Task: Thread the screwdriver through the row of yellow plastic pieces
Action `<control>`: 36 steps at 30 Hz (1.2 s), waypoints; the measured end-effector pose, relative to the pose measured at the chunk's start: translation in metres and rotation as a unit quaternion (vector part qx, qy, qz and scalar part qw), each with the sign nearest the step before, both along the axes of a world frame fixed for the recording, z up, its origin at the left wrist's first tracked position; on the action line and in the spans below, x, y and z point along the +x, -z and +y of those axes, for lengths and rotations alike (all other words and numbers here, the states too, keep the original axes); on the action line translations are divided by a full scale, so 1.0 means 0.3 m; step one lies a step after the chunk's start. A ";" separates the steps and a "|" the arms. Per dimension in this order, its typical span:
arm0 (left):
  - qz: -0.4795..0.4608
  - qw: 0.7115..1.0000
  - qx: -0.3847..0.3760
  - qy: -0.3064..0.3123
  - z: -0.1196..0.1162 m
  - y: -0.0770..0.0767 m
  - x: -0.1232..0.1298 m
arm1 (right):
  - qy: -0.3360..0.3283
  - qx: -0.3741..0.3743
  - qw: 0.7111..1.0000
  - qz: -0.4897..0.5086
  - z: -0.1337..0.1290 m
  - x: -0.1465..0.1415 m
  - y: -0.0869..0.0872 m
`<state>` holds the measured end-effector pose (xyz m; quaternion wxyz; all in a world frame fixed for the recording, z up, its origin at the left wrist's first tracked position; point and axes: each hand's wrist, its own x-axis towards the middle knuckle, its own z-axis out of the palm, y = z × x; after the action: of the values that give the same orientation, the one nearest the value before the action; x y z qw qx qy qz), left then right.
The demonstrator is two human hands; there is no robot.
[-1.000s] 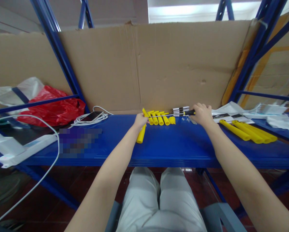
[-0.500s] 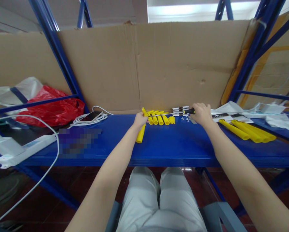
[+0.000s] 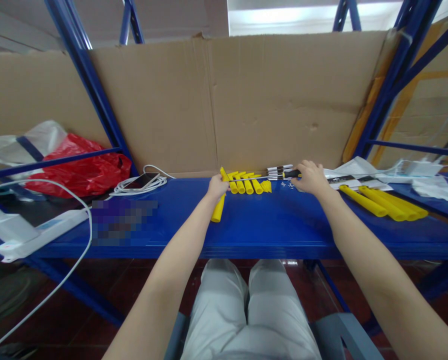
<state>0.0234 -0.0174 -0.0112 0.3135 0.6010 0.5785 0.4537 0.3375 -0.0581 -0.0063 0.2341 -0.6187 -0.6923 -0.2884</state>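
Both arms reach forward, elbows nearly straight, over the blue desk (image 3: 269,220). The left hand (image 3: 217,185), palm down near the back edge, has its fingers closed around a yellow tube (image 3: 217,212) that lies slanted, its near end pointing at the front edge. The right hand (image 3: 309,176), wrist bent slightly inward by the back edge, grips the dark handle of a screwdriver (image 3: 293,173); its thin shaft runs left to the tube's upper part.

Between the hands, a row of yellow tubes (image 3: 248,187) lies along the back edge; more long tubes (image 3: 383,204) lie towards the right end. Cardboard (image 3: 269,100) stands behind, framed by blue posts. Left of the desk's middle are a coiled white cable (image 3: 139,184) and a red bag (image 3: 85,165). The floor is dark red tile. Dark marks on the white packets (image 3: 279,170) are too small to read.
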 end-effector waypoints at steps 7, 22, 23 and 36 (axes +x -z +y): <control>0.007 1.000 0.010 -0.001 0.001 0.002 0.000 | -0.011 -0.023 1.000 -0.007 -0.004 0.004 -0.002; 0.022 1.000 0.014 -0.007 -0.005 -0.002 0.002 | 0.021 -0.029 0.999 -0.001 -0.011 -0.006 -0.007; 0.024 1.000 0.014 -0.009 -0.006 -0.003 0.003 | 0.027 -0.034 0.999 0.006 -0.014 -0.010 -0.008; 0.022 1.000 0.018 -0.005 0.021 0.014 -0.008 | 0.006 -0.052 0.999 0.000 -0.001 0.013 0.006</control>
<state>0.0210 -0.0111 -0.0152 0.2879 0.6136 0.5800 0.4520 0.3413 -0.0585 -0.0080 0.1999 -0.6342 -0.7027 -0.2530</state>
